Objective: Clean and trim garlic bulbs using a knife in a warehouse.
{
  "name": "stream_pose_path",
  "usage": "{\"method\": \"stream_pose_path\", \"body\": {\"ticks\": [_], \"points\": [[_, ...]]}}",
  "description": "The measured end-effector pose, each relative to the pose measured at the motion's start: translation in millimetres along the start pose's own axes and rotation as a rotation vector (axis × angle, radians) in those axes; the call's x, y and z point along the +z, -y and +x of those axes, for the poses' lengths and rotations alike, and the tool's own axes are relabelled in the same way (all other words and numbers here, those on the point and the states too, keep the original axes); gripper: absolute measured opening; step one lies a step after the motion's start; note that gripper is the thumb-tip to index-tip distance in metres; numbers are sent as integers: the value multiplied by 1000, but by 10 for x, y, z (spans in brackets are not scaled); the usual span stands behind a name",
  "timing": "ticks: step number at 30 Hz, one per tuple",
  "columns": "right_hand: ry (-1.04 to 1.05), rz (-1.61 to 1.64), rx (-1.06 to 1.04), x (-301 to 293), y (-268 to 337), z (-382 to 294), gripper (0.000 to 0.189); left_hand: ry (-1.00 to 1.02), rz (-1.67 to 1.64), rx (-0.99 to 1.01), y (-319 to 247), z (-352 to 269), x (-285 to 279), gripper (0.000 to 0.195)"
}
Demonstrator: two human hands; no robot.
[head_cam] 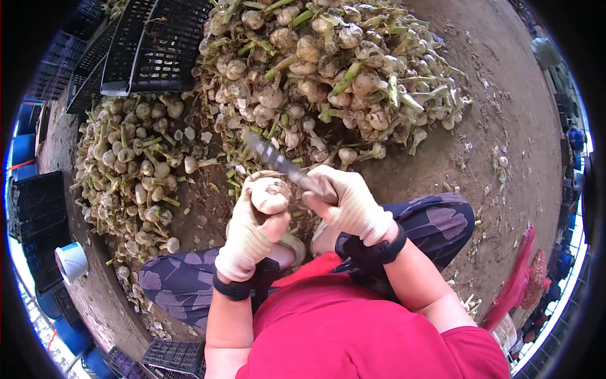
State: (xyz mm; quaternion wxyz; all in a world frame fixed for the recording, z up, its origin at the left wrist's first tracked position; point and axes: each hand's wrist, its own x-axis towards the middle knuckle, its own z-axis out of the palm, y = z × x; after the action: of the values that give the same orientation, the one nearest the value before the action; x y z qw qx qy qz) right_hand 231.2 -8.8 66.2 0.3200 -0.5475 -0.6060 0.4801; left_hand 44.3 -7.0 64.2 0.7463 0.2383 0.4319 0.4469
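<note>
My left hand (253, 227), in a pale glove with striped bands, grips a garlic bulb (270, 195) with its root side turned up. My right hand (348, 203), gloved the same way, is closed around the handle of a knife (279, 163). The blade is blurred and points up and to the left, above the bulb and apart from it. In front of both hands lies a large heap of garlic with cut stems (331, 71). A smaller pile of garlic bulbs (128, 161) is on the ground to the left.
Black plastic crates (165, 52) stand at the upper left, with more crates (40, 208) at the left edge. A white bucket (72, 262) sits at the left. Peel scraps lie on the dirt floor (511, 137). A pink mesh bag (511, 284) is at the lower right.
</note>
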Motion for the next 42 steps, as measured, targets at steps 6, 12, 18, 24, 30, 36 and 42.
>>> {"method": "stream_pose_path", "body": {"ticks": [6, 12, 18, 24, 30, 36, 42], "points": [[145, -227, -171, -31, 68, -59, 24, 148, 766, 212, 43, -63, -145, 46], [178, -277, -156, 8, -30, -44, 22, 297, 1629, 765, 30, 12, -155, 29], [161, -373, -250, 21, -202, -39, 13, 360, 1774, 932, 105, -96, -151, 26], [212, -312, -304, 54, -402, -5, 15, 536, 1601, 813, -71, -182, -128, 26], [191, -334, -244, 128, -364, -22, 13, 149, 1108, 511, 4, -247, -69, 32], [111, -438, -325, 60, -238, -42, 10, 232, 484, -63, -227, -368, -247, 63], [195, -437, -382, 50, -165, -47, 7, 505, 554, -361, -482, -297, -284, 48]]}}
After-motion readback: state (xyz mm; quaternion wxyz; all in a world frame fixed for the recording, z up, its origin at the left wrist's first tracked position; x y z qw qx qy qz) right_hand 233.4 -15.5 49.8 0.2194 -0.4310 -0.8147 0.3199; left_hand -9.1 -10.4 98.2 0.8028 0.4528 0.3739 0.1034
